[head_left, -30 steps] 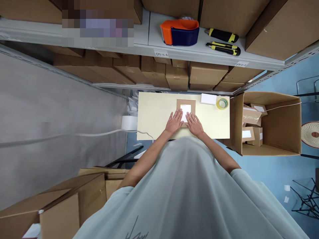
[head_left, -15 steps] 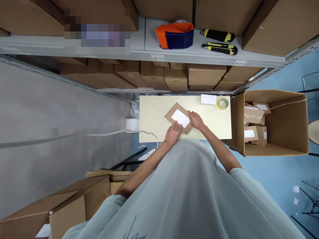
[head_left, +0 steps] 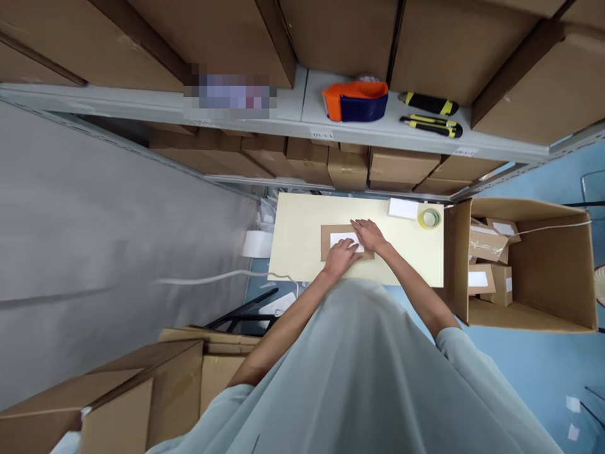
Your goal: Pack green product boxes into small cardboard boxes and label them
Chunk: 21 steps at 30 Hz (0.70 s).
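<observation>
A small flat cardboard box (head_left: 325,244) lies on the pale yellow table (head_left: 302,211), its long sides about parallel to the table's edges. The white label (head_left: 338,238) on its top is partly covered by my fingers. My left hand (head_left: 341,257) rests at the near side of the box, fingers stretched over the label. Across the right part of the box lies my right hand (head_left: 369,236), its fingers extended toward the far edge. Neither hand is wrapped round anything.
A stack of white labels (head_left: 403,208) and a tape roll (head_left: 430,219) sit at the table's back right. To the right stands a big open carton (head_left: 548,265) holding several labelled boxes. An orange-blue tape dispenser (head_left: 357,101) and two utility knives (head_left: 432,113) lie on the shelf above.
The cardboard box has turned from a slanted position to lie square with the table. My hands have moved with it, the right one now further over the box. The camera view has shifted.
</observation>
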Motion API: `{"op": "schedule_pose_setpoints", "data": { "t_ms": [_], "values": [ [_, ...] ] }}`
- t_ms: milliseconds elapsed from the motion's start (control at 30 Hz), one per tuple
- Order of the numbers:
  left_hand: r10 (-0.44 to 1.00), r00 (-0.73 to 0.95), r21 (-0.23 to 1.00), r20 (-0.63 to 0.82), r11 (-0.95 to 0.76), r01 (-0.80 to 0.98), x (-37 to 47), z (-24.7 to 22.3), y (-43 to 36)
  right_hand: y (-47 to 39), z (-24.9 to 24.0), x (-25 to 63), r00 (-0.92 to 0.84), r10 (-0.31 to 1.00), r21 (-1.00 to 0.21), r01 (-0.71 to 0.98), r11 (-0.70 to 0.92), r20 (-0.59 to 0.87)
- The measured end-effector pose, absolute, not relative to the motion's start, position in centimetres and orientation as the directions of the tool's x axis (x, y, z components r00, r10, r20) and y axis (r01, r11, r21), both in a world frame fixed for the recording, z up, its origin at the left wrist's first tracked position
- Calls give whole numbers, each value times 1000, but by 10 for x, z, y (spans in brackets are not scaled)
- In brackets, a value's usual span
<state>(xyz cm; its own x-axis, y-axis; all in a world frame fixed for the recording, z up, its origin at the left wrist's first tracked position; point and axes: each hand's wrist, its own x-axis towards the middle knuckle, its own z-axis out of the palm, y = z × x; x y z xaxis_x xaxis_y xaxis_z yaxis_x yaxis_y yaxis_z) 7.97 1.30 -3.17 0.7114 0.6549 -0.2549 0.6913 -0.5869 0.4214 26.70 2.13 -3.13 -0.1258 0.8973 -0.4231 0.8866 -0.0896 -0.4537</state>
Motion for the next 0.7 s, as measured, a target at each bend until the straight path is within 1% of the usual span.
{"op": "schedule_pose_setpoints", "data": {
  "t_ms": [67, 100, 200, 300, 367, 433, 500, 633, 700],
  "values": [
    [729, 656, 490, -196, -506, 709, 79, -22, 42, 26, -15, 280, -77, 936, -462, 882, -97, -344],
    [775, 615, 528, -144, -466, 710, 81, -15, 59, 32, -4, 288, -49, 959, -468, 879, -91, -278],
    [878, 474, 644, 71, -403, 651, 94, 16, 114, 64, 43, 317, 29, 999, -472, 881, -33, -16],
    [897, 342, 731, 279, -429, 530, 119, 53, 168, 113, 102, 341, 41, 968, -406, 911, 66, 249],
    [883, 261, 762, 390, -469, 447, 138, 72, 202, 151, 135, 353, 8, 943, -320, 942, 105, 333],
    [872, 202, 779, 446, -489, 393, 156, 81, 231, 188, 156, 363, -32, 948, -234, 966, 110, 316],
    [877, 162, 800, 452, -479, 362, 169, 82, 254, 219, 163, 371, -53, 963, -175, 979, 102, 265],
    [907, 155, 832, 393, -422, 359, 179, 72, 274, 254, 151, 379, -62, 985, -143, 986, 85, 161],
    [922, 149, 845, 356, -386, 370, 177, 68, 272, 259, 144, 380, -49, 988, -150, 986, 71, 148]
  ]
}}
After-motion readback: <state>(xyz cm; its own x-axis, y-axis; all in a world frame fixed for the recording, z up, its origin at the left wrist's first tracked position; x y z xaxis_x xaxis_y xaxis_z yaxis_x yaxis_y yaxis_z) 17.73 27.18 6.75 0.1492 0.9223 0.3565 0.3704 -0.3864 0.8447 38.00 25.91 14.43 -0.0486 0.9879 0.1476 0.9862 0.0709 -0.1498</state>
